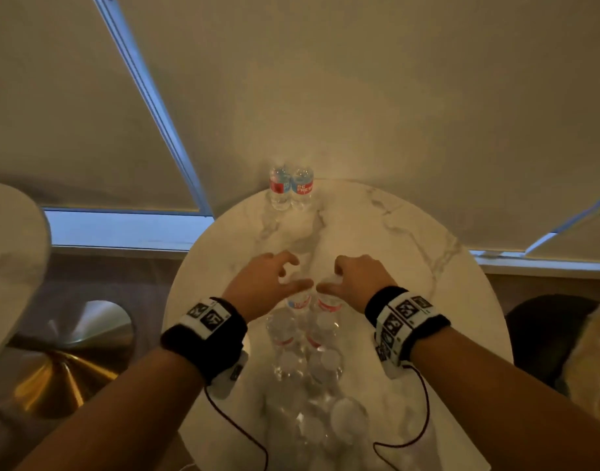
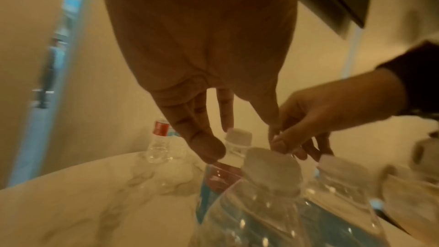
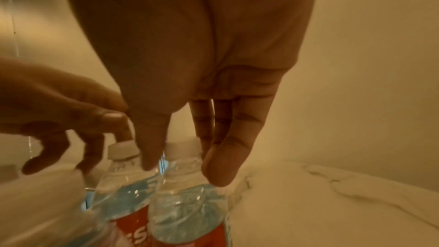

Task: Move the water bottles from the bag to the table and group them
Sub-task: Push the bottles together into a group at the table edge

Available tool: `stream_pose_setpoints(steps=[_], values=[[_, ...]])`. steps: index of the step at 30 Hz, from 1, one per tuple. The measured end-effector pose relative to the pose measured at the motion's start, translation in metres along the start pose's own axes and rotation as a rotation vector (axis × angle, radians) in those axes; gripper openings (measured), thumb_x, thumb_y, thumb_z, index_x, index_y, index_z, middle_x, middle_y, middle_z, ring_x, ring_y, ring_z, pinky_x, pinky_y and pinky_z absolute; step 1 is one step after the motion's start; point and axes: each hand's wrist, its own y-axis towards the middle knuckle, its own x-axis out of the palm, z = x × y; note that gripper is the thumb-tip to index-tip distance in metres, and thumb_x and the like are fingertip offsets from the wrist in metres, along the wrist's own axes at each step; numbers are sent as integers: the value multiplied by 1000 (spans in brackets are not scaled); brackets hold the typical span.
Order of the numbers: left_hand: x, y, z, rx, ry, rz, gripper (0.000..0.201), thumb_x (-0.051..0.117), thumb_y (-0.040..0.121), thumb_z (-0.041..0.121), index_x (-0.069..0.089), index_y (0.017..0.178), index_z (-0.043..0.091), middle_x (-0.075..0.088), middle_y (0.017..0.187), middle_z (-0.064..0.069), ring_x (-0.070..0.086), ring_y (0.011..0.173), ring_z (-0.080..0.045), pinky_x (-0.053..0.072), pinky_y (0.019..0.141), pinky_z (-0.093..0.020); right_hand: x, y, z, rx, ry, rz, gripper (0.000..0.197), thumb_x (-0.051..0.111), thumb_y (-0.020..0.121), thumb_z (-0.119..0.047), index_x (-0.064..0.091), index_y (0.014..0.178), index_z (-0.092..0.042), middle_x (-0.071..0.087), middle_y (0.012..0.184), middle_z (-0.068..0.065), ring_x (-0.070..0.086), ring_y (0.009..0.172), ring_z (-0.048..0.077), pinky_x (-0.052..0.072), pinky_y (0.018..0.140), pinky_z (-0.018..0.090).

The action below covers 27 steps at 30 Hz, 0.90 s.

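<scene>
Several clear water bottles (image 1: 305, 362) with white caps stand in two rows on the round marble table (image 1: 393, 249). Two more bottles (image 1: 292, 186) stand together at the table's far edge. My left hand (image 1: 280, 275) hovers over the farthest bottle of the left row (image 2: 238, 135), fingers spread and not touching it. My right hand (image 1: 341, 275) reaches down around the neck of the farthest bottle of the right row (image 3: 182, 147), with thumb and fingers on either side of its cap. No bag is in view.
A second marble table (image 1: 13, 266) with a gold base (image 1: 64, 368) stands at the left. Drawn blinds and a window sill run behind the table. A dark seat (image 1: 543, 334) is at the right.
</scene>
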Motion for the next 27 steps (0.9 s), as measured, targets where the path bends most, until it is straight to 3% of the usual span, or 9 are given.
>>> stream_pose_setpoints(steps=[3, 7, 9, 12, 15, 18, 27], values=[[9, 27, 2, 64, 175, -187, 50, 75, 83, 48, 59, 123, 22, 56, 113, -7, 60, 98, -26, 46, 82, -31, 12, 10, 4, 9, -50, 12, 37, 58, 91, -47, 55, 104, -12, 66, 103, 14, 61, 93, 33, 38, 68, 33], [-2, 70, 3, 196, 172, -197, 34, 71, 90, 29, 65, 119, 12, 59, 116, -11, 58, 105, -26, 44, 87, -31, 1, 34, 25, 70, -17, 62, 36, 57, 92, -43, 58, 106, -10, 65, 103, 13, 59, 97, 32, 38, 73, 34], [-11, 105, 7, 252, 171, -204, 36, 72, 90, 28, 66, 121, 10, 60, 110, -9, 56, 96, -22, 42, 83, -27, -12, 58, 39, 98, -12, 95, 34, 57, 93, -41, 59, 106, -9, 64, 103, 14, 59, 97, 33, 38, 71, 34], [-19, 167, 10, 285, 118, -167, 35, 72, 90, 24, 68, 123, 13, 51, 103, -2, 52, 89, -17, 39, 82, -25, -33, 103, 57, 115, -24, 134, 32, 56, 95, -35, 59, 110, -7, 62, 108, 17, 59, 101, 36, 40, 75, 36], [-20, 225, 16, 330, 106, -119, 33, 71, 90, 18, 68, 122, 11, 58, 116, -11, 59, 100, -27, 48, 93, -37, -52, 152, 72, 120, -13, 168, 34, 57, 94, -32, 59, 117, -7, 59, 114, 19, 57, 106, 39, 44, 85, 39], [-21, 269, 22, 350, 122, -52, 34, 70, 91, 16, 67, 124, 10, 58, 122, -16, 60, 109, -34, 46, 97, -38, -69, 195, 78, 88, -13, 179, 37, 57, 95, -31, 58, 122, -7, 58, 117, 20, 55, 108, 40, 44, 89, 41], [-24, 318, 13, 399, 179, 33, 35, 71, 90, 12, 66, 125, 10, 59, 123, -13, 62, 108, -33, 50, 96, -43, -85, 261, 80, -29, -74, 206, 37, 58, 94, -33, 56, 125, -13, 59, 116, 16, 56, 107, 36, 39, 81, 36]])
